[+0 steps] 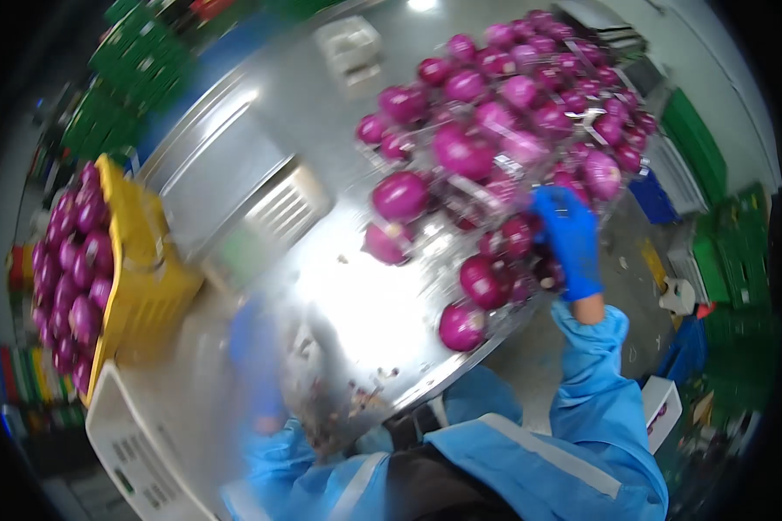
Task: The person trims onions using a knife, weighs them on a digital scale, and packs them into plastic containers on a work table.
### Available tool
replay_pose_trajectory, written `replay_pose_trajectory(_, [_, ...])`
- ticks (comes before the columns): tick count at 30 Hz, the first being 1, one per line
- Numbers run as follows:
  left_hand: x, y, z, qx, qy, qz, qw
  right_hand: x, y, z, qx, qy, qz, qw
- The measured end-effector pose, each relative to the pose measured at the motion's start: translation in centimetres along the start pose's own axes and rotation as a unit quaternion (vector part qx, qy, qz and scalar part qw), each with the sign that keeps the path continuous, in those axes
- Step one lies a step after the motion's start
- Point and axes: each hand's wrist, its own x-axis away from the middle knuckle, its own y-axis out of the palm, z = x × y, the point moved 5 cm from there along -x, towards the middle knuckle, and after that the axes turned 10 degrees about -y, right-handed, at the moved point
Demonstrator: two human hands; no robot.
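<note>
Head view, looking down: a metal bench (339,269) runs across the middle, brightly lit, and a broad heap of shiny purple-red onions (462,149) covers its right side. Clear, glossy plastic film (473,187) lies over and among many of them. At the near end of the heap, a few onions sit close to the bench's curved edge.

The right hand (566,227), in a blue glove, reaches to the right border of the heap. Its fingers bend down against the film and onions there; how far they are open, and whether they grip anything, I cannot tell. The left hand (256,347), also gloved in blue, is a blur near the bench's left edge, well apart from the heap; its opening and any hold cannot be made out. Both sleeves are light blue.

Just beyond the left hand stands a scale (222,169) with a flat metal plate. Farther up the bench is a small white tray (347,43). Small dark scraps (369,401) lie by the near edge.

To the left, a yellow crate (152,282) is piled with more onions, above a white crate (117,425). Green crates (143,65) are stacked behind.
</note>
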Motion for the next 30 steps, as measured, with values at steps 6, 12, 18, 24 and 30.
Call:
replay_pose_trajectory(6, [7.2, -11.8, -8.9, -0.492, 0.06, 0.162, 0.853, 7.4, 2.7, -5.4, -0.075, 0.007, -0.025, 0.997])
replay_pose_trajectory(12, [7.6, -11.9, -16.3, -0.648, 0.145, 0.093, 0.742, 17.6, 13.1, -8.8, -0.075, -0.087, -0.283, 0.952])
replay_pose_trajectory(18, [6.0, -14.6, -15.0, -0.281, -0.07, 0.109, 0.951, 25.0, 17.1, -11.2, -0.088, -0.094, -0.43, 0.893])
replay_pose_trajectory(24, [6.8, -14.5, -16.2, -0.19, -0.045, 0.135, 0.972, 28.1, 16.9, -10.1, -0.054, -0.116, -0.484, 0.866])
replay_pose_trajectory(30, [6.6, -15.0, -13.6, -0.288, -0.096, 0.077, 0.95, 28.7, 15.9, -9.5, -0.035, -0.122, -0.482, 0.867])
